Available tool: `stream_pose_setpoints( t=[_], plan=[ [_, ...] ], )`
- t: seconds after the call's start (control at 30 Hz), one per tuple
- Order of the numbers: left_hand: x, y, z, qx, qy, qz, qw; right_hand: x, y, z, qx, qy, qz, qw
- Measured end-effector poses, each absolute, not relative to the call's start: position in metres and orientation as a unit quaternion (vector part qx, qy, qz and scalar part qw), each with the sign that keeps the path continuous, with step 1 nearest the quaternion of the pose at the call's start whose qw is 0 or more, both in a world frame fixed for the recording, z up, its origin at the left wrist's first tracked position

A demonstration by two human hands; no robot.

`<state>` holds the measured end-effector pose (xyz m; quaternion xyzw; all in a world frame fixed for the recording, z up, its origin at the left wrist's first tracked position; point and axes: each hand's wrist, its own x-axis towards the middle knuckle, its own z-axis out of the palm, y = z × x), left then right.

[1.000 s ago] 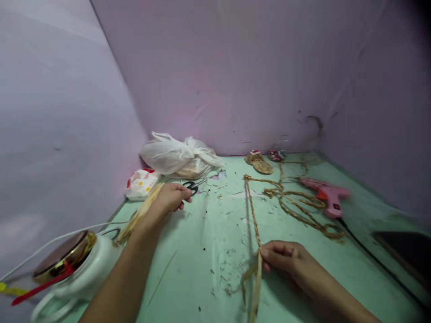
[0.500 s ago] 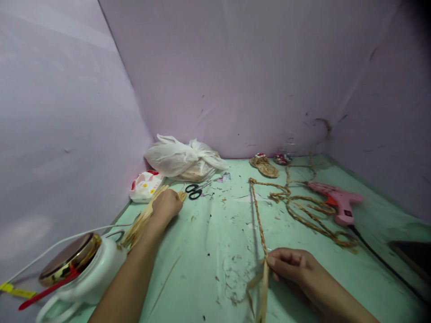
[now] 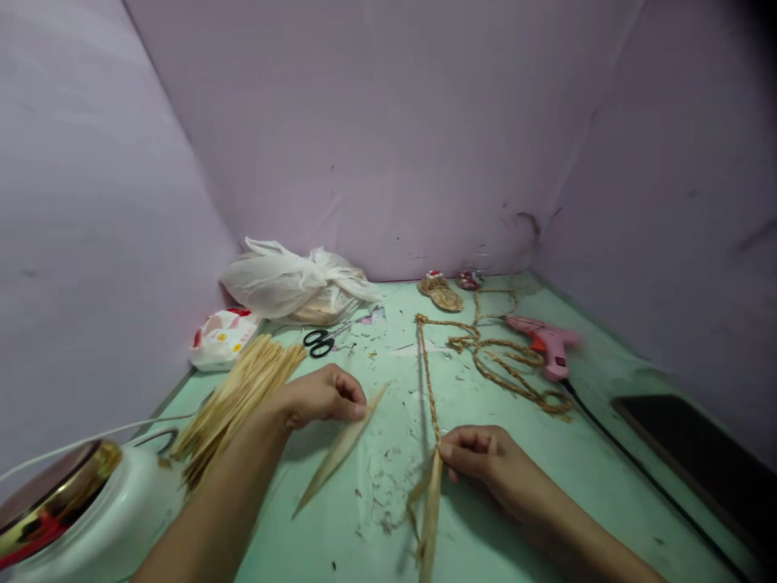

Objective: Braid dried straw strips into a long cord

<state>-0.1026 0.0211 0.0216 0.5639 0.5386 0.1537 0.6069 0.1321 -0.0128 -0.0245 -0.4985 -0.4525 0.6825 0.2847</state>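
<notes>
My left hand (image 3: 319,396) pinches one flat straw strip (image 3: 337,455) that slants down toward me over the green table (image 3: 388,405). A bundle of straw strips (image 3: 238,393) lies just left of that hand. My right hand (image 3: 479,454) is closed on the near end of a braided straw rope (image 3: 428,372), where loose strip ends (image 3: 428,510) hang out below the fingers. The rope runs away from me and coils at the back right.
Black scissors (image 3: 321,341), a tied white plastic bag (image 3: 291,283) and a small printed packet (image 3: 222,338) lie at the back left. A pink glue gun (image 3: 546,344) with black cord sits right. A small woven sandal (image 3: 440,293) is by the wall. A white pot (image 3: 78,510) stands near left.
My left hand has come away from the straw bundle toward me with one strip pinched in it. My right hand has kept its hold on the braid's end.
</notes>
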Motion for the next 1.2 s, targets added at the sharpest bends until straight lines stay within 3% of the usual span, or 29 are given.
stream_pose_setpoints(
  t=[0.17, 0.43, 0.57, 0.87, 1.07, 1.2],
  plan=[
    [-0.065, 0.007, 0.008, 0.55, 0.45, 0.07, 0.7, 0.135, -0.012, -0.024, -0.478, -0.454, 0.688, 0.302],
    [-0.048, 0.003, -0.001, 0.632, 0.528, 0.077, 0.562, 0.136, -0.012, -0.032, -0.459, -0.453, 0.697, 0.314],
    [-0.038, 0.001, -0.004, 0.666, 0.539, 0.151, 0.493, 0.135, -0.012, -0.034, -0.448, -0.464, 0.694, 0.321],
    [-0.025, -0.005, 0.005, 0.546, 0.531, 0.163, 0.628, 0.135, -0.011, -0.031, -0.458, -0.46, 0.691, 0.317],
    [-0.024, -0.008, 0.006, 0.559, 0.551, 0.15, 0.601, 0.135, -0.01, -0.032, -0.46, -0.474, 0.681, 0.316],
    [-0.022, -0.009, -0.007, 0.62, 0.568, 0.158, 0.518, 0.135, -0.01, -0.032, -0.474, -0.469, 0.678, 0.31]
  ],
)
